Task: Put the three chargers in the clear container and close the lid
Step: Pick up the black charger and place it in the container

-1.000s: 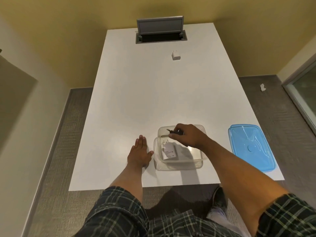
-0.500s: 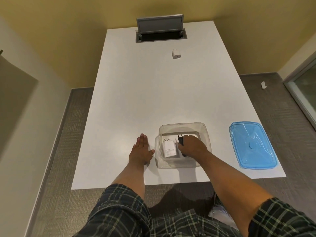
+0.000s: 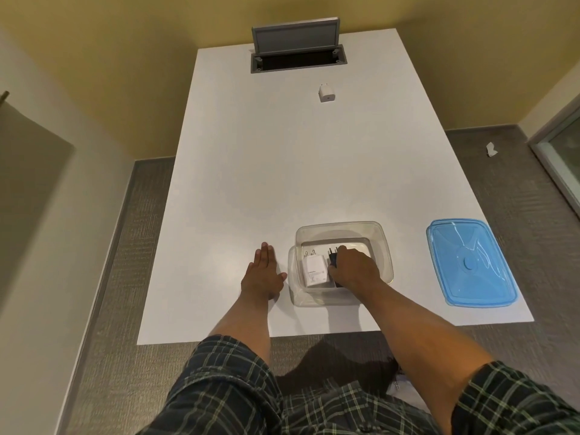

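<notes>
gripping black charger in container, r hand.

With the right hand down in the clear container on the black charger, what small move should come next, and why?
Probably let go and lift the right hand out of the clear plastic container. The black charger already sits low inside beside the white two-pin charger, while the small white cube charger lies far up the white table and the blue lid is off.
</notes>
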